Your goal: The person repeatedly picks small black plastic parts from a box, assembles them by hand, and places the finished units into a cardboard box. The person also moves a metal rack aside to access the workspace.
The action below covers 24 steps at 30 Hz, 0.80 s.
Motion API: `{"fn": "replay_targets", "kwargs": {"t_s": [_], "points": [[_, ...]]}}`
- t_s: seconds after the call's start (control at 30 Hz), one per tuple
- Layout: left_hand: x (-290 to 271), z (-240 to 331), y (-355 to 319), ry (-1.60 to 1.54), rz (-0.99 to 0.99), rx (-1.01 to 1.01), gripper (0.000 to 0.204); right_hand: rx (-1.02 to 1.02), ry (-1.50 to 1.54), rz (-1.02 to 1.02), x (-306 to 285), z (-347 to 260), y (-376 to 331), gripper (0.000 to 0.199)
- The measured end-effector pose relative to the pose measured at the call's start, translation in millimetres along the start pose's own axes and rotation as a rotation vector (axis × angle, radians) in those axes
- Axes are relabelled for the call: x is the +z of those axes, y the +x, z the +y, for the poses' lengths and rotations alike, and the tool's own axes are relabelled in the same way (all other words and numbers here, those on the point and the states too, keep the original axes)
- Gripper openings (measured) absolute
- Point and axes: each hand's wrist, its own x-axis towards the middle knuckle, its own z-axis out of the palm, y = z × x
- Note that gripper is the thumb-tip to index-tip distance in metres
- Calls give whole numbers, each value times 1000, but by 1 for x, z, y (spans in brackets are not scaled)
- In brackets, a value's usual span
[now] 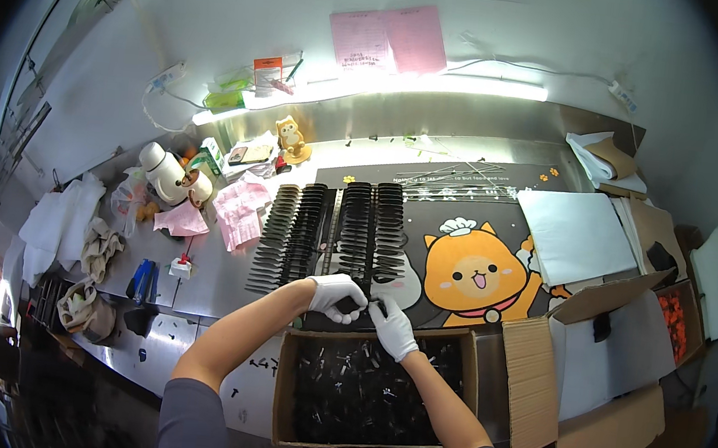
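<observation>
My left hand (338,298), in a white glove, has its fingers curled near the near end of the black racks. Close to its fingertips, my right hand (392,328), gloved too, is pinched around something small and dark that I cannot make out. Several rows of flat black blade-like pieces (358,228) stand lined up on racks just beyond my hands, and a row at the left (273,241) looks greyer. Below my hands an open cardboard box (473,367) holds a heap of small shiny black parts (359,390).
A dark mat with a cartoon cat (472,271) lies under the racks. Thin metal rods (460,182) lie behind. At the right are white sheets (577,234), an open carton (531,378) and a box of orange parts (673,318). Blue-handled pliers (141,278) and a white jug (163,170) sit left.
</observation>
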Motion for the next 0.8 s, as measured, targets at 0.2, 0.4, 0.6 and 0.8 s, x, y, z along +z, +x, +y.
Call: {"fn": "replay_targets", "kwargs": {"t_s": [0.2, 0.4, 0.6, 0.8], "points": [[31, -24, 5, -34, 191, 358, 30, 203, 479, 122, -44, 9, 2, 16], [33, -10, -5, -232, 96, 443, 33, -31, 77, 12, -70, -34, -11, 14], [71, -25, -52, 152, -48, 591, 33, -370, -263, -70, -86, -97, -35, 25], [103, -117, -1, 322, 450, 1098, 33, -605, -758, -153, -60, -77, -64, 20]]}}
